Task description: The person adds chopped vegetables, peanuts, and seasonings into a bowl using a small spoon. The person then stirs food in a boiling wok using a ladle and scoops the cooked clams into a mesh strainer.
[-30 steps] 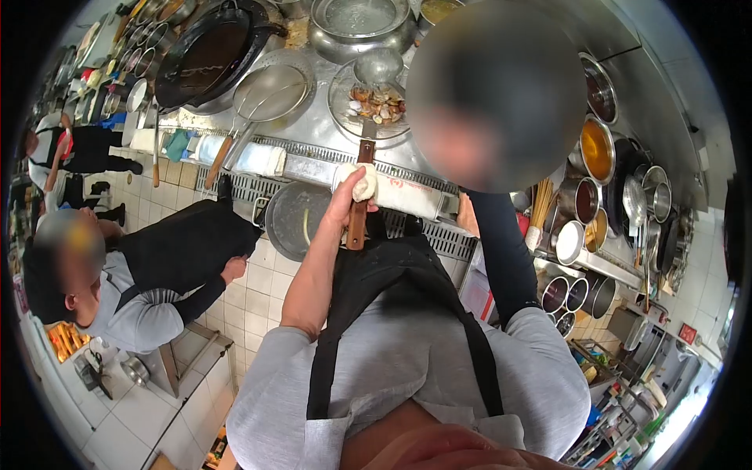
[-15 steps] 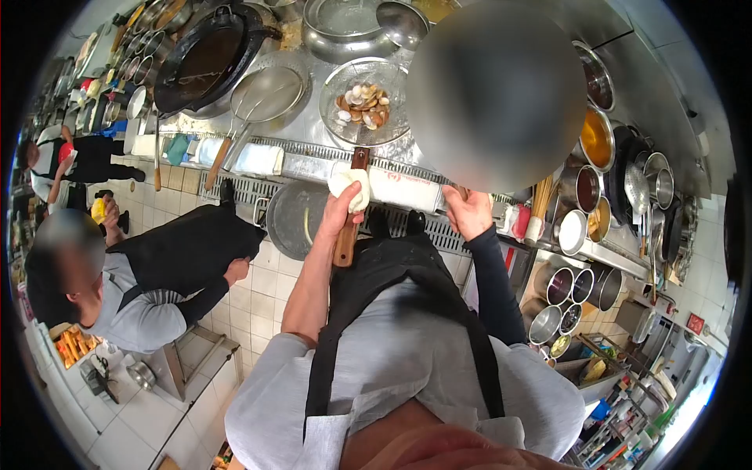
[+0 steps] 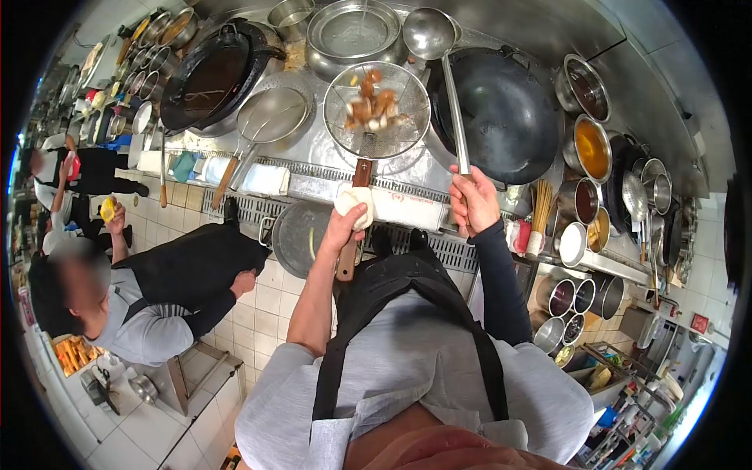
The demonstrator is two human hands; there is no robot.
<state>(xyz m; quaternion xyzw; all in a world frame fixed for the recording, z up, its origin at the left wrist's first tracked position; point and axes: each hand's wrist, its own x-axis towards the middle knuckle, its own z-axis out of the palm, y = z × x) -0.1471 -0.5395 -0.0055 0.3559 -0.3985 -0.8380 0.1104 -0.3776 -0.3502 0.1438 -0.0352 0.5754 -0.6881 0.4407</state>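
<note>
My left hand (image 3: pixel 345 225) is closed on the wooden handle (image 3: pixel 363 174) of a wire-mesh strainer, with a folded white cloth (image 3: pixel 354 205) between palm and handle. In the strainer's round basket (image 3: pixel 332 117) are brown-shelled clams (image 3: pixel 371 108), smeared by motion. My right hand (image 3: pixel 475 202) grips the end of a ladle's long metal handle (image 3: pixel 456 117). The ladle's steel bowl (image 3: pixel 431 34) is at the back, right of a water-filled pot (image 3: pixel 354 33). A large dark wok (image 3: pixel 501 117) sits right of the ladle handle.
Left on the counter are a black wok of dark liquid (image 3: pixel 211 74) and another strainer (image 3: pixel 272 115). Sauce bowls, one orange (image 3: pixel 592 149), line the right. A grey pan (image 3: pixel 291 243) is below the counter edge. A co-worker (image 3: pixel 149 301) stands left, holding something yellow (image 3: pixel 108 208).
The clams have shifted and blurred in the strainer. The ladle bowl has moved right. A blurred round shape that hid the wok and ladle handle is gone. The co-worker's raised hand has moved slightly.
</note>
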